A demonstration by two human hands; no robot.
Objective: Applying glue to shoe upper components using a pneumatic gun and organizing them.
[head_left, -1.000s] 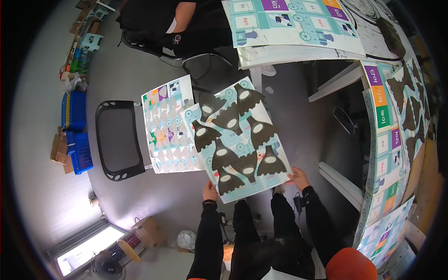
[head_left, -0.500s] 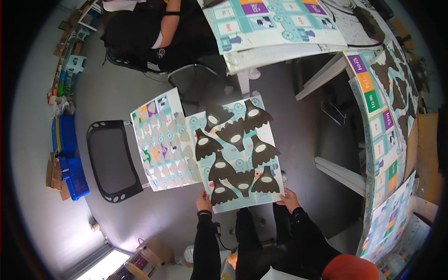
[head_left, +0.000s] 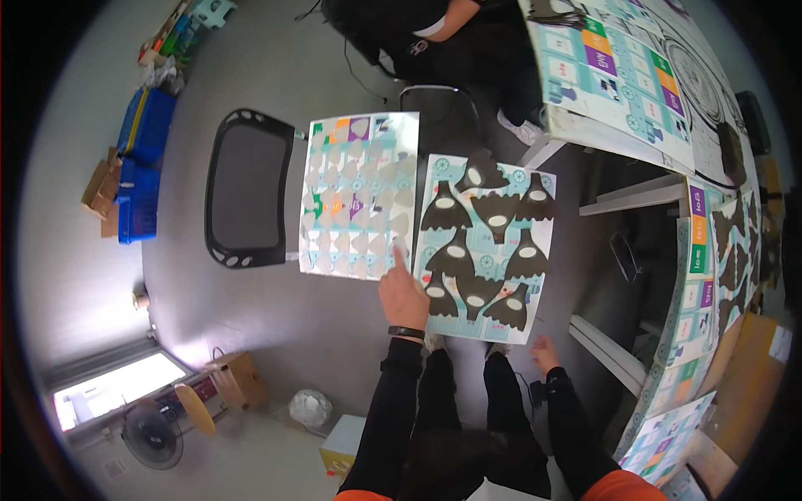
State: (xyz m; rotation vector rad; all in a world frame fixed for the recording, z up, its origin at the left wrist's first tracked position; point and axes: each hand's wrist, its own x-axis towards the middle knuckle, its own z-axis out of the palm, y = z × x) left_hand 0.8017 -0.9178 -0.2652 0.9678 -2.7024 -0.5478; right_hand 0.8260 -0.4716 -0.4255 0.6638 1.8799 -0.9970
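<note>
My left hand point(head_left: 403, 299) reaches over the lower right corner of a white board point(head_left: 359, 280) covered with small grey leaf-shaped pieces point(head_left: 341, 242). Its index finger is stretched out onto a grey piece at the board's edge; the other fingers are curled and partly hidden. Close on the right lies a second printed board point(head_left: 439, 330), bearing several black cape-shaped cutouts point(head_left: 455, 253) with pale oval spots, some overlapping. My right hand point(head_left: 545, 355) hovers just off this board's lower right corner, holding nothing, fingers loosely bent and apart.
A black mesh-backed chair point(head_left: 249, 188) stands left of the boards. Another person point(head_left: 418, 50) sits beyond them, beside a white table point(head_left: 614, 138) with printed sheets. More printed boards with black cutouts point(head_left: 731, 250) line the right. Blue bins point(head_left: 142, 159) stand far left.
Both hands have let go of the board with black cutouts. My left hand has moved up onto the grey-piece board; my right hand has drawn away from the corner. The view has shifted.
</note>
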